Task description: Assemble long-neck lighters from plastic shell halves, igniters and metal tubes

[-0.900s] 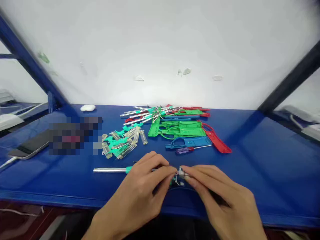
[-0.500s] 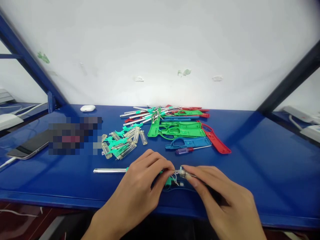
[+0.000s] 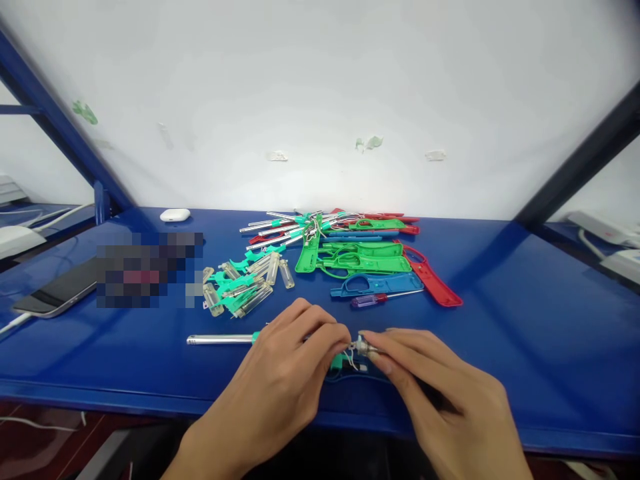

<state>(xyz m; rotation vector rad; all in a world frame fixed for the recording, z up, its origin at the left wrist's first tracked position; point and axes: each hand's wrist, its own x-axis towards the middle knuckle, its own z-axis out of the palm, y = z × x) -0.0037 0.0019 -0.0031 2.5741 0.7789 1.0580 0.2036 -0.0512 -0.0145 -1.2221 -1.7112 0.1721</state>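
My left hand (image 3: 280,367) is closed, thumb and forefinger pinching the end of a thin white tube (image 3: 353,345). Close against it, my right hand (image 3: 450,387) grips a clear lighter fuel tank (image 3: 365,347) by its valve end; the fingers cover most of the tank. Beneath my hands lies a partly hidden long-nosed lighter, its silver metal barrel (image 3: 220,340) sticking out to the left. Green plastic (image 3: 338,362) and loose white wires (image 3: 356,363) show between the hands, over a blue handle half (image 3: 345,379).
Several clear fuel tanks with green parts (image 3: 245,287) lie heaped behind my left hand. Farther back are silver barrels (image 3: 270,243), green handle halves (image 3: 375,265), a blue one (image 3: 390,285), a red one (image 3: 440,287) and a purple-handled screwdriver (image 3: 369,301). A phone (image 3: 60,287) lies left.
The tank in my right hand has turned slightly and sits a touch closer to my left fingertips. Both hands otherwise stay in place.
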